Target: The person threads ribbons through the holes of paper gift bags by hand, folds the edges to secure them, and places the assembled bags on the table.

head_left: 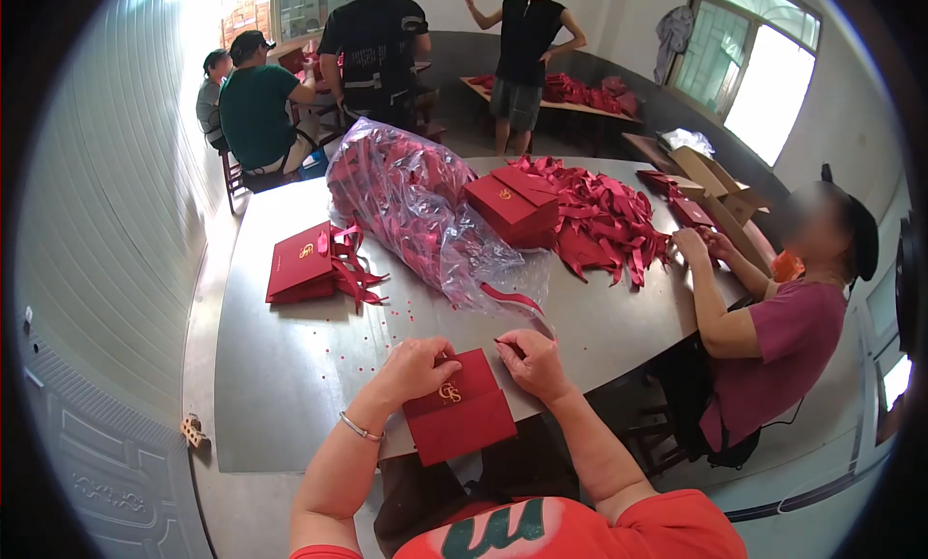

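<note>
A red bag with a gold logo (462,419) lies at the table's near edge, in front of my body. My left hand (422,367) has its fingers closed on the bag's upper left part, with the thumb over its face. Just right of the bag's top corner is my right hand (532,361), its fingers pinched together around something small and dark that I cannot make out. Beyond my hands a clear plastic sack (411,206) full of red ribbons lies on the metal table (280,385).
Finished-looking red bags (300,264) lie at left; stacked red bags (512,211) and a ribbon heap (609,220) lie behind. A co-worker (783,327) sits at right, hands over the table. Cardboard boxes (720,187) stand behind. Several people are at the back.
</note>
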The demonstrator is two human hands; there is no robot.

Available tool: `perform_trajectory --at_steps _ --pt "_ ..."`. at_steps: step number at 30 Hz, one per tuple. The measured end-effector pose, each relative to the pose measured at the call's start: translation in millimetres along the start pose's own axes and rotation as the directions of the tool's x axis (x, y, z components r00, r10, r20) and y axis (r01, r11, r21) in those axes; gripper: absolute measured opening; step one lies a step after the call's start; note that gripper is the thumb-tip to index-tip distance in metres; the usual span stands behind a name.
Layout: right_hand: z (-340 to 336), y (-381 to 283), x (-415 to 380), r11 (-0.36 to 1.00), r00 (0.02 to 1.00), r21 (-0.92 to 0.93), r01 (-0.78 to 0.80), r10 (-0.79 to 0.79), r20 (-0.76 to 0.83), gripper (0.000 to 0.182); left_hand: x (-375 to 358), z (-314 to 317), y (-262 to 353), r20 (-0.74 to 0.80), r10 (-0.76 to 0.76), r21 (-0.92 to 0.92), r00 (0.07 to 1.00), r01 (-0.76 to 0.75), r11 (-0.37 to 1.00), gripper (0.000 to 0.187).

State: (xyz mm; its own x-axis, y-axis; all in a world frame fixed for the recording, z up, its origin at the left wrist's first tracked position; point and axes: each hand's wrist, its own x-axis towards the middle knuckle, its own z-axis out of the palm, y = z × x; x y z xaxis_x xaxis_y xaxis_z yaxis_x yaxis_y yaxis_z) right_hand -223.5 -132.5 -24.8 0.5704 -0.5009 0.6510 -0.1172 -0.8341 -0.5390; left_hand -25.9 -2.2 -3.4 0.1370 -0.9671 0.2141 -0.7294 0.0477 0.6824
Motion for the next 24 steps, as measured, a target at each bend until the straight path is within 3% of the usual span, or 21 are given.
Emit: perform_trajectory --at_steps 5,20,24 --pt "0.1 -0.7 0.7 0.997 0.996 0.011 -0.08 0.079 0.048 0.01 0.0 0.7 -2.4 -0.007 0.006 0.004 1.0 -0.006 1.0 0.02" --pt "-1.6 -5.5 2.0 0.994 0.992 0.009 -0.111 0.11 0.065 0.01 0.2 0.0 -4.0 0.004 0.012 0.013 1.0 -0.012 1.0 0.02" --pt "-0.1 -1.4 2.1 0.999 0.999 0.02 -0.036 0.035 0.037 0.01 0.5 -2.6 2.2 -0.012 0.005 0.02 1.0 -0.005 1.0 0.021"
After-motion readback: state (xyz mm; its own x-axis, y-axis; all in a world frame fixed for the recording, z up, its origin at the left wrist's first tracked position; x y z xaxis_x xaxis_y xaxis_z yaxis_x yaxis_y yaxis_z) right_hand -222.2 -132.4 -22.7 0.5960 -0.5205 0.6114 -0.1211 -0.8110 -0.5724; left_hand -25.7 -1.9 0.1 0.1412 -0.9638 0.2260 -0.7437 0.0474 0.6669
